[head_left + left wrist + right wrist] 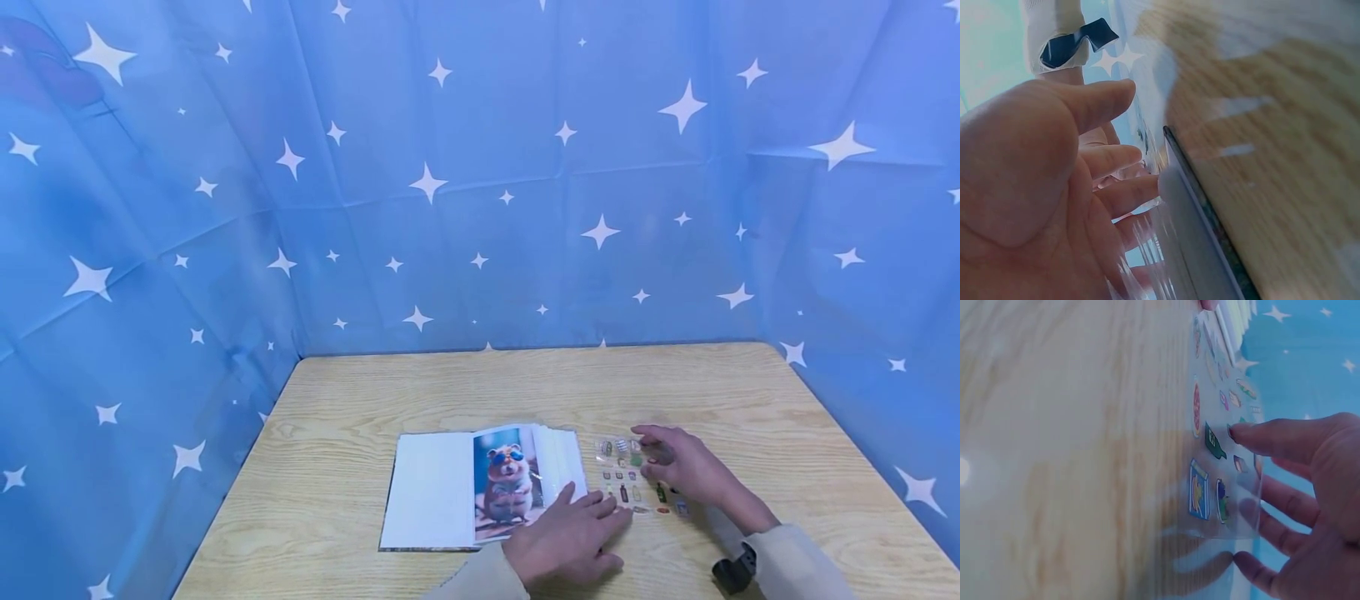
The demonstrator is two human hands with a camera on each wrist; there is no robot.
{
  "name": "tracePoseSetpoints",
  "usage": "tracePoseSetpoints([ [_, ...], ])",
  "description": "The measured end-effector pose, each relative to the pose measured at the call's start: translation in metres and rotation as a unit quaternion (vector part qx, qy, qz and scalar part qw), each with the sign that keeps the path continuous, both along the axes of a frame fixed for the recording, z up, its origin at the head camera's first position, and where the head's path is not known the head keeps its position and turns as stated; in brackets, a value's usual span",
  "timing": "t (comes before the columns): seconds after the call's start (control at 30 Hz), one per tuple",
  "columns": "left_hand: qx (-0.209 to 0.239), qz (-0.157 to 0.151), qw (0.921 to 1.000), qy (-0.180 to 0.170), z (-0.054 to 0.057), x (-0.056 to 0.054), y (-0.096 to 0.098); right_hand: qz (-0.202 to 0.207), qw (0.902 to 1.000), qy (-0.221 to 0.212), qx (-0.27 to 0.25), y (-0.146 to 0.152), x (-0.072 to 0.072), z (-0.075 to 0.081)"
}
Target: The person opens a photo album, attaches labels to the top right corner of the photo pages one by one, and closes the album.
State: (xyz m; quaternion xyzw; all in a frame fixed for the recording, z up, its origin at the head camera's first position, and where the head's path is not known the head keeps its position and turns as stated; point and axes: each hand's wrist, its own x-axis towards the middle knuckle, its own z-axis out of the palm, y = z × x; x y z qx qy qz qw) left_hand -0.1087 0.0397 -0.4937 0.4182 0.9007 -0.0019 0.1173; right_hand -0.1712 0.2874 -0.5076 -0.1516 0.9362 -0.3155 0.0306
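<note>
A photo album (429, 492) lies spread on the table, with a picture of a hamster in sunglasses (507, 479) on its right side. To its right lies a clear sheet of small stickers (1213, 469), printed with bottles and other food items. My left hand (572, 535) is spread low over the album's lower right corner, its fingertips reaching towards the sheet's lower left edge. My right hand (693, 468) is over the sheet's right part. In the right wrist view its thumb (1260, 434) meets the sheet, while the other fingers stay apart beside the edge.
The light wooden table (330, 408) stretches away behind the album. A blue curtain with white stars (450, 250) encloses the back and both sides. Clear plastic page sleeves (1147, 250) stand up beside the left fingers. A black strap (735, 568) is on the right wrist.
</note>
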Motion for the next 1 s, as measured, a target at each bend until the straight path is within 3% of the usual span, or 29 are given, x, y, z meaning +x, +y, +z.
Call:
tracePoseSetpoints([
  [0.4,-0.002,0.005,1.0,-0.005,-0.0003,-0.0005,-0.0006,-0.018,0.9982,-0.007,-0.056,-0.0013,-0.0021,0.0024],
  [0.57,0.002,0.007,0.9998,-0.019,-0.001,-0.0007,0.0,-0.028,0.9977,-0.006,-0.061,0.0005,-0.0041,0.0007],
  [1.0,-0.001,0.002,0.9999,-0.011,-0.0015,-0.0013,0.0003,-0.044,0.9966,-0.001,-0.07,0.0008,-0.0055,0.0064],
])
